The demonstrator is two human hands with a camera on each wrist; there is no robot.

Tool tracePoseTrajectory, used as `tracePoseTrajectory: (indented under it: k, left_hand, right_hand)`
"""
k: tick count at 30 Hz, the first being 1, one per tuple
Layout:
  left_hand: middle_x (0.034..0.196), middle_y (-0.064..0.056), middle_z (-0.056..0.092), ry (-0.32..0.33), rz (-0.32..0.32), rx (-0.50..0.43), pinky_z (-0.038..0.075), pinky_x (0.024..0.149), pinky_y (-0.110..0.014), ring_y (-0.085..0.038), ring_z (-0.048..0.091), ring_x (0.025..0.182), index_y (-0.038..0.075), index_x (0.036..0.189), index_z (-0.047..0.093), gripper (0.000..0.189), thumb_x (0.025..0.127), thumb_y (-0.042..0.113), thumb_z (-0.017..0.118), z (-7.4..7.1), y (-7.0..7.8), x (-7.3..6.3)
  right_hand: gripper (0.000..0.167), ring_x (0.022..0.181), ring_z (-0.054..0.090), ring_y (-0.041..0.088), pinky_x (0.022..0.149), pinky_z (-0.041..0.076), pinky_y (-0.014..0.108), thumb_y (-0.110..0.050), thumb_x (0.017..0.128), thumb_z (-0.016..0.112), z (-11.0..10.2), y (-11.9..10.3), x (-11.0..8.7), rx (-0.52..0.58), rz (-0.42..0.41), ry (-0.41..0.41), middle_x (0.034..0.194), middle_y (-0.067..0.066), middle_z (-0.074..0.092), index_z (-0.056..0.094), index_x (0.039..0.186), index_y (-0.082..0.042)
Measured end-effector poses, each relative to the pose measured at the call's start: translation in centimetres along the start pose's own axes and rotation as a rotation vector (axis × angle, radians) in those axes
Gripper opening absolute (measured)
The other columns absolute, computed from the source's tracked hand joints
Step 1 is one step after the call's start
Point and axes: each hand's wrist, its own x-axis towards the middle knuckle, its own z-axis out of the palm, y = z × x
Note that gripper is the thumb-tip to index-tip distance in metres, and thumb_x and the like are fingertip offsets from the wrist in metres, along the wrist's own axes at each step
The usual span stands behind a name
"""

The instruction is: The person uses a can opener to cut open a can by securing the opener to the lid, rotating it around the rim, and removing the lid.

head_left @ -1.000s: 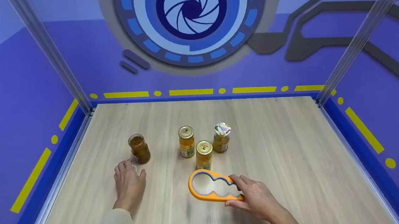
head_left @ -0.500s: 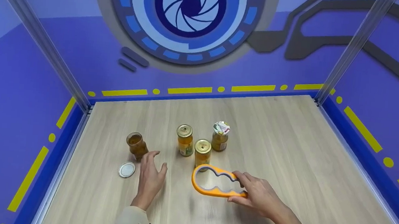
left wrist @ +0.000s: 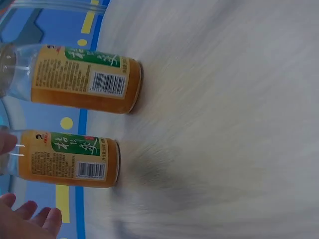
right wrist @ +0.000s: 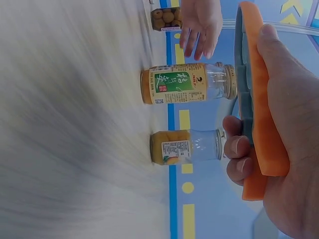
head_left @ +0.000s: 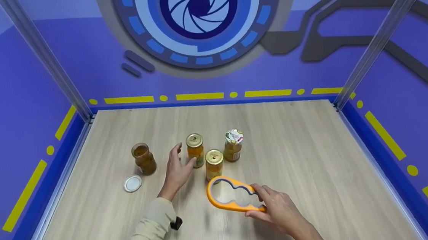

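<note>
Glass jars between two hands, one holding an orange opener

Leftmost, the white lid (head_left: 132, 183) lies flat on the surface (head_left: 303, 153); it looks light and thin, best pinched at the rim. Just behind it stands the open jar (head_left: 145, 162), uncapped and dark inside: probably spill-prone, so take it low round the body and keep it upright.

The left hand (head_left: 178, 173) has its fingers spread beside the rear gold-lidded jar (head_left: 196, 155), thumb towards its front; whether they touch is unclear. That jar and the front gold-lidded jar (head_left: 214, 167) just beside it look full, hence fairly heavy, with smooth, slippery, breakable glass; a wrap round the body seems surest. The patterned-lid jar (head_left: 233, 152), just behind and to the right, should handle alike.

The orange opener (head_left: 234, 206) looks light and stiff, its grey scalloped lining likely grippy. The fingers of the right hand (head_left: 277, 209) are curled round its handle end, its loop in front of the front gold-lidded jar.

The surface's left edge, along the wall, is fairly near the lid; the back edge is well behind the jars. The three capped jars leave little space between them. The widest room lies right of them.
</note>
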Motion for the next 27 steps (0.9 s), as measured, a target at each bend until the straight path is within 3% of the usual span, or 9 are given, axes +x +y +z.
tracePoseTrajectory:
  k: [6, 12, 20, 27]
  left_hand:
    - [0.156, -0.021, 0.042, -0.051, -0.018, -0.069, 0.032, 0.118, -0.052, -0.036, 0.037, 0.146, 0.002, 0.156, 0.033, 0.076, 0.095, 0.016, 0.076, 1.0, -0.5, 1.9]
    - [0.155, -0.022, 0.043, -0.086, -0.045, -0.114, 0.030, 0.119, -0.055, -0.039, 0.038, 0.146, 0.003, 0.157, 0.030, 0.080, 0.094, 0.015, 0.078, 1.9, -0.4, 2.8]
    - [0.146, -0.022, 0.052, -0.057, -0.019, -0.144, 0.037, 0.115, -0.053, -0.038, 0.048, 0.138, 0.000, 0.153, 0.036, 0.069, 0.097, 0.011, 0.074, 2.1, -0.5, 2.9]
    - [0.144, -0.020, 0.054, -0.071, -0.025, -0.129, 0.041, 0.112, -0.053, -0.037, 0.052, 0.134, 0.001, 0.151, 0.039, 0.067, 0.096, 0.014, 0.075, 1.2, -0.8, 1.8]
  right_hand:
    - [0.072, 0.068, 0.048, 0.001, 0.059, 0.042, 0.023, -0.072, 0.083, 0.068, 0.1, 0.1, 0.0, -0.011, -0.039, 0.037, 0.090, -0.016, 0.056, 0.057, 0.135, -0.022]
    - [0.073, 0.067, 0.047, 0.001, 0.058, 0.041, 0.022, -0.073, 0.084, 0.067, 0.2, 0.1, 0.2, -0.008, -0.016, 0.018, 0.091, -0.015, 0.057, 0.057, 0.136, -0.022]
    - [0.074, 0.066, 0.046, 0.001, 0.058, 0.041, 0.022, -0.073, 0.084, 0.066, 0.3, -0.3, 0.8, 0.009, -0.008, 0.005, 0.092, -0.014, 0.058, 0.057, 0.137, -0.021]
    - [0.074, 0.064, 0.045, 0.001, 0.057, 0.040, 0.022, -0.072, 0.084, 0.066, 0.2, -0.5, 1.1, 0.001, -0.032, 0.018, 0.091, -0.015, 0.057, 0.058, 0.137, -0.021]
